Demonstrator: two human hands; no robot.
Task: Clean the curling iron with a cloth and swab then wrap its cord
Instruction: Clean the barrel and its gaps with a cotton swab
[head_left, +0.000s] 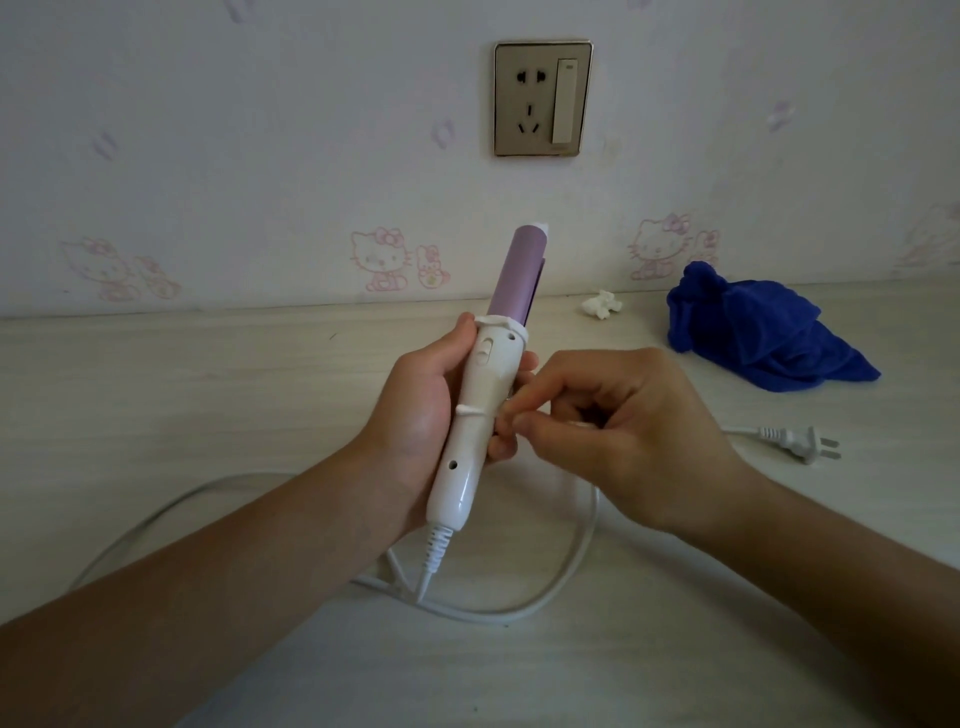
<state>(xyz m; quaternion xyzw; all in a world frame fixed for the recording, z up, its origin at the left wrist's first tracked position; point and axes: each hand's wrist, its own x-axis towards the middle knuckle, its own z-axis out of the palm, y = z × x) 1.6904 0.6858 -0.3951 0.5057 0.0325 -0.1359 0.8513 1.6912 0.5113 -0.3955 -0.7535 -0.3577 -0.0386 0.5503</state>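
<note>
My left hand (415, 415) closes its grip round the iron (488, 374), holding it tilted up off the desk (156, 389) so my right hand (623, 431), pinching the swab (470, 410), can reach the handle seam, the cord (571, 561) lying loose below.

Curling iron (487, 387) aslant, barrel up — cord (591, 525) loose
</note>
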